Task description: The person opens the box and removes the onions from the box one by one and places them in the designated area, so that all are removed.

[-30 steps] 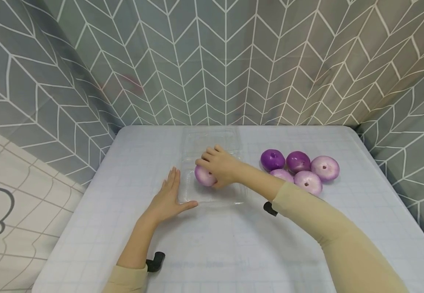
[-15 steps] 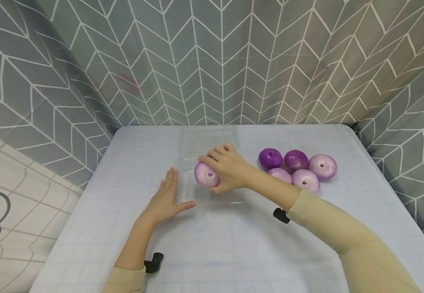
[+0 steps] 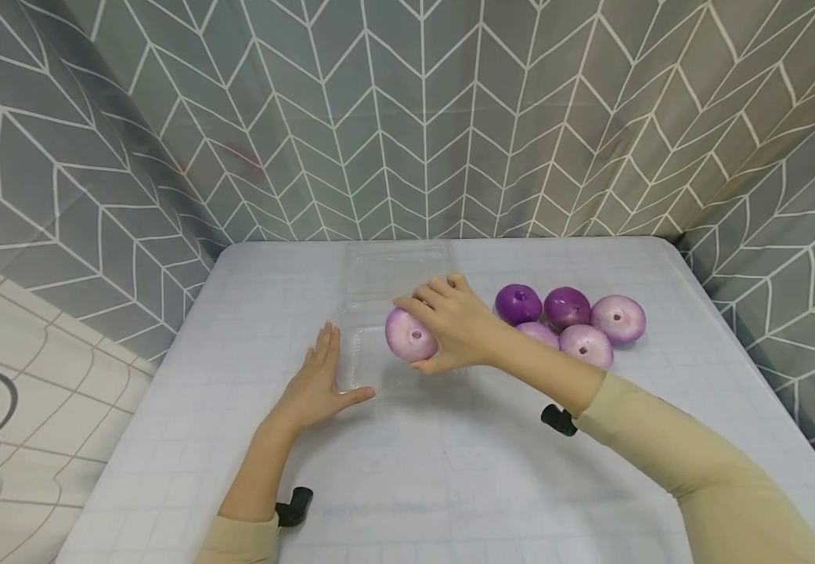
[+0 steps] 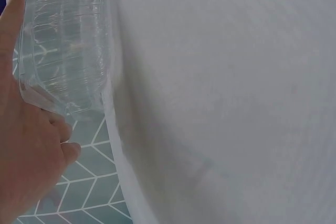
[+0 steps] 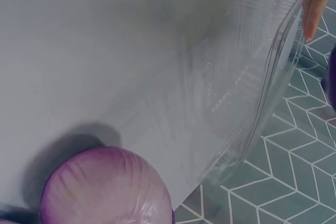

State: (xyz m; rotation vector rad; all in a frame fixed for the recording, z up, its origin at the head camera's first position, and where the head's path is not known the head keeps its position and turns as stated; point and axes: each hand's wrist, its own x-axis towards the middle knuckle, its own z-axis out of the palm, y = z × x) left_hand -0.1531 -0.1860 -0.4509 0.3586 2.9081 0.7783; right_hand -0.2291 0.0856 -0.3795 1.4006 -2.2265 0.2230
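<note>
A clear plastic container (image 3: pixel 372 368) with its lid (image 3: pixel 396 262) folded back lies near the table's middle. Over its base, my right hand (image 3: pixel 452 325) grips a pale purple onion (image 3: pixel 410 335), thumb in front and fingers over the top. My left hand (image 3: pixel 311 388) lies along the container's left side, fingers straight, thumb stretched toward the front corner. Left hand (image 4: pixel 31 150) and ribbed plastic container (image 4: pixel 68 35) show together in the left wrist view. The right wrist view has the container (image 5: pixel 247 66), left fingers at top right, and another pale onion (image 5: pixel 105 187) on the table.
Right of the container, several onions sit grouped on the white table (image 3: pixel 407 478): two dark purple ones, including this onion (image 3: pixel 518 304), and paler ones such as this onion (image 3: pixel 618 319). Patterned grey curtain (image 3: pixel 421 117) hangs behind and at the sides.
My right hand has moved up and slightly right with the onion, which was lower in the container a second ago. My left hand has stayed nearly still.
</note>
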